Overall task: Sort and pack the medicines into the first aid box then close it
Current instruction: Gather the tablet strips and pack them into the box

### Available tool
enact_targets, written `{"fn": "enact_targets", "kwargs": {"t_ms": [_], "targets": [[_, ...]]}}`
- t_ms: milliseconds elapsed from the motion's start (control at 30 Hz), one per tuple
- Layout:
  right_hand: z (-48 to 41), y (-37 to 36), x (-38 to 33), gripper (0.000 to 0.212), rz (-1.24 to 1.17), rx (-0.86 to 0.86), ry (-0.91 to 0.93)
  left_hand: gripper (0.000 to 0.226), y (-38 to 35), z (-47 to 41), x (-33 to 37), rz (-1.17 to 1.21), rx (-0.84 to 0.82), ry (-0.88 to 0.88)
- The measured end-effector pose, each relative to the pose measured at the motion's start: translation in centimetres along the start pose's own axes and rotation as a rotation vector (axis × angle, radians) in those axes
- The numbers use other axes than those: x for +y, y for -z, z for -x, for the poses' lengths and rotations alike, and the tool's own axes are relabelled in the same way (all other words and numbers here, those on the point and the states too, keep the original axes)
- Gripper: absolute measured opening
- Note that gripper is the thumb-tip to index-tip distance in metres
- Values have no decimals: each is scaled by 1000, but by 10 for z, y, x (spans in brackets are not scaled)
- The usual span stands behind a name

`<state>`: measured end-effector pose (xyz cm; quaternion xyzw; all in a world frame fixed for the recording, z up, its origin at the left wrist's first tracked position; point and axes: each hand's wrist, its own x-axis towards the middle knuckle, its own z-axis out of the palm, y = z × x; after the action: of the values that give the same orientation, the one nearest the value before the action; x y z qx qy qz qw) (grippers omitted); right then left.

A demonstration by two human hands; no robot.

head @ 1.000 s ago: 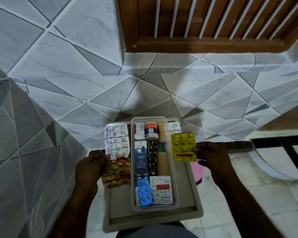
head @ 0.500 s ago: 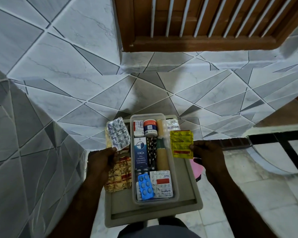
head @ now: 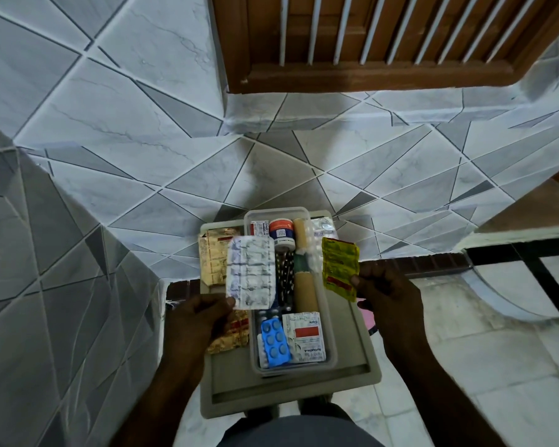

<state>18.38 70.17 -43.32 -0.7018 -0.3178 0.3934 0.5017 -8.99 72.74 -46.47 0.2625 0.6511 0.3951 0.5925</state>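
A clear first aid box (head: 333, 350) stands on a grey tray (head: 291, 398). It holds a blue blister strip (head: 275, 343), a white and red strip (head: 305, 338), a brown roll (head: 305, 285), a small jar (head: 281, 232) and other packs. My left hand (head: 200, 321) holds a silver blister strip (head: 250, 275) upright over the box's left edge. My right hand (head: 384, 295) pinches a yellow tablet strip (head: 339, 267) beside the box's right wall. Gold foil strips (head: 213, 256) lie on the tray to the left.
Grey and white tiled walls rise to the left and behind the tray. A wooden barred frame (head: 384, 43) is above. Pale floor tiles (head: 465, 350) and a dark frame (head: 530, 253) lie to the right. A silver strip (head: 325, 227) lies at the tray's far right corner.
My left hand has swung the silver strip rightward and turned it flat toward me, over the box's left edge. The yellow strip in my right hand has tilted slightly.
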Motion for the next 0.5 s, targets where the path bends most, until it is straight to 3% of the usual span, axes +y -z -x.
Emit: {"fn": "enact_targets", "kwargs": {"t_ms": [267, 333, 500], "targets": [[16, -1, 5, 24, 48, 92, 140, 12, -15, 34, -33, -123, 29, 83], [12, 0, 4, 17, 16, 36, 102, 12, -18, 37, -34, -138, 53, 69], [8, -6, 15, 23, 27, -156, -92, 17, -22, 42, -35, -308, 52, -41]]}}
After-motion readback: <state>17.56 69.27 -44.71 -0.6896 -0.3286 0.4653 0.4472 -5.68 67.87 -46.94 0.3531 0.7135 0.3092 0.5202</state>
